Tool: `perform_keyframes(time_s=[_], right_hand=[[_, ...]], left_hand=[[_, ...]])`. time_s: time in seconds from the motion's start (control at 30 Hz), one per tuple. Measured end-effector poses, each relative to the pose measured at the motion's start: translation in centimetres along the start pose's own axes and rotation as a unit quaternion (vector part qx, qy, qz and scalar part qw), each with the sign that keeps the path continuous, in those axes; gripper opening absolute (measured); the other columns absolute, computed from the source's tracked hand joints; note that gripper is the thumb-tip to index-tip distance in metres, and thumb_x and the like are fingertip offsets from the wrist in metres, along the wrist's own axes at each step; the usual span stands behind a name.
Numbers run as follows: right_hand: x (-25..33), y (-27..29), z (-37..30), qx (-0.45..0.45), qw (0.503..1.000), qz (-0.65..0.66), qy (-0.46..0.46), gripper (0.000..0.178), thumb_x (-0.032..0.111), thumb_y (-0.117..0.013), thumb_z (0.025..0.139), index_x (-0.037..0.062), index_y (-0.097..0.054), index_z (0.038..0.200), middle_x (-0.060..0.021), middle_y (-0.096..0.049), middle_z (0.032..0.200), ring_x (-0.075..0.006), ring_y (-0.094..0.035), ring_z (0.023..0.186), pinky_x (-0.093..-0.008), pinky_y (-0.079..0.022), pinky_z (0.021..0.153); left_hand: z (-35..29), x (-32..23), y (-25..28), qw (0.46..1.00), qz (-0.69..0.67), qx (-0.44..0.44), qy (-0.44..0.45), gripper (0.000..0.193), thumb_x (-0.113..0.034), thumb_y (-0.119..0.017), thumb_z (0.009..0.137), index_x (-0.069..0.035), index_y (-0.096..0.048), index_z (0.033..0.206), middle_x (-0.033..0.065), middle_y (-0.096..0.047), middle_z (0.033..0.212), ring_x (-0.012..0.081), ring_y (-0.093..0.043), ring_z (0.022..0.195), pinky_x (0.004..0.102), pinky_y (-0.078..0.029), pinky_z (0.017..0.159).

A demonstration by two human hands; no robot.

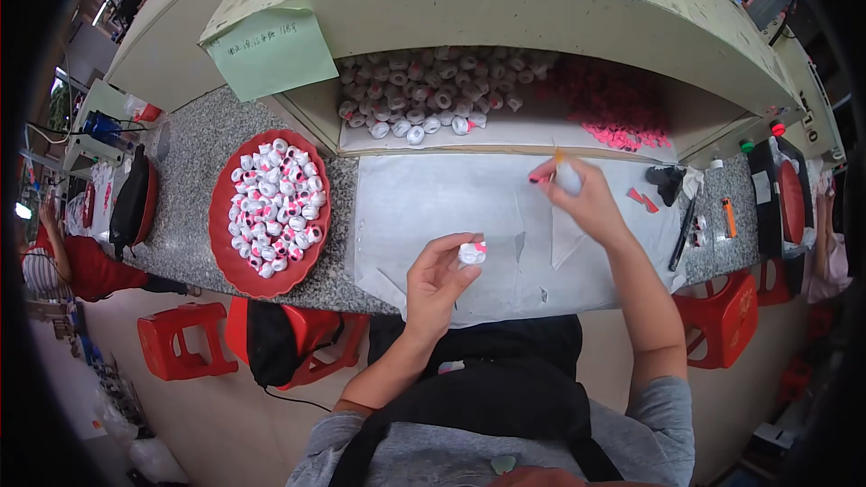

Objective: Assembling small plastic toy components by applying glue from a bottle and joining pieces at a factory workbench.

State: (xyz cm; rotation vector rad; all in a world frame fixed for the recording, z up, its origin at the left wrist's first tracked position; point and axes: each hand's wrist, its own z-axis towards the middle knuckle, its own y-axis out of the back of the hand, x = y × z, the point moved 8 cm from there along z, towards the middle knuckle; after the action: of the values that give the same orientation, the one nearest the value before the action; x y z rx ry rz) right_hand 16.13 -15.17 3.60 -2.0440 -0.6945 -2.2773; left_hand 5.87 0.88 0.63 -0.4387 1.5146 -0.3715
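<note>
Between the thumb and fingers of my left hand is a small rounded white piece with pink patches, held above the paper-covered worktop. My right hand, raised farther off to the right, is closed around a small whitish bottle with an orange tip. A small pink piece shows at that hand's fingertips. Left of my hands stands a red scalloped tray, full of similar white and pink pieces.
Under the shelf lie many white pieces and a pile of pink pieces. Pink scraps, a black pen-like tool and an orange stick lie at right. Red stools stand below; a person sits far left.
</note>
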Motion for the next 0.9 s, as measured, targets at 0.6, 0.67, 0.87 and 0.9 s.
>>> perform_keyframes(time_s=[0.6, 0.67, 0.87, 0.9], right_hand=[[-2.7, -5.7, -6.8, -0.044, 0.933, 0.340, -0.108, 0.010, 0.004, -0.060, 0.068, 0.0012, -0.052, 0.072, -0.0020, -0.052, 0.063, -0.0063, -0.044, 0.055, -0.0186, -0.035, 0.050], [-2.3, -5.0, -7.2, -0.065, 0.943, 0.311, -0.103, 0.009, 0.004, -0.061, 0.067, 0.0015, -0.052, 0.071, -0.0024, -0.052, 0.064, -0.0062, -0.044, 0.055, -0.0184, -0.035, 0.050], [-0.6, -5.8, -8.3, -0.042, 0.947, 0.307, -0.089, 0.009, 0.006, -0.061, 0.068, 0.0017, -0.053, 0.069, -0.0013, -0.052, 0.063, -0.0052, -0.044, 0.055, -0.0180, -0.033, 0.049], [-0.5, -6.0, -8.2, -0.042, 0.947, 0.306, -0.089, 0.009, 0.006, -0.061, 0.068, 0.0017, -0.053, 0.069, -0.0013, -0.052, 0.063, -0.0052, -0.044, 0.055, -0.0180, -0.033, 0.049]], left_hand=[[-0.4, 1.3, -1.5, 0.992, -0.111, 0.051, 0.025, 0.033, 0.003, -0.054, 0.070, 0.000, -0.044, 0.101, 0.0146, -0.051, 0.097, 0.0235, -0.046, 0.098, 0.0325, -0.035, 0.086], [-0.4, 1.0, -0.9, 0.998, -0.048, 0.034, 0.006, 0.033, 0.004, -0.054, 0.069, 0.000, -0.044, 0.100, 0.0147, -0.050, 0.097, 0.0228, -0.046, 0.098, 0.0315, -0.036, 0.085], [-0.7, 0.0, -1.1, 0.992, 0.103, 0.043, -0.064, 0.030, 0.010, -0.051, 0.069, 0.002, -0.046, 0.098, 0.0165, -0.048, 0.101, 0.0215, -0.047, 0.095, 0.0298, -0.038, 0.082], [-0.7, -0.4, -1.4, 0.983, 0.146, 0.054, -0.095, 0.029, 0.010, -0.051, 0.069, 0.003, -0.046, 0.097, 0.0170, -0.047, 0.102, 0.0215, -0.048, 0.095, 0.0298, -0.039, 0.081]])
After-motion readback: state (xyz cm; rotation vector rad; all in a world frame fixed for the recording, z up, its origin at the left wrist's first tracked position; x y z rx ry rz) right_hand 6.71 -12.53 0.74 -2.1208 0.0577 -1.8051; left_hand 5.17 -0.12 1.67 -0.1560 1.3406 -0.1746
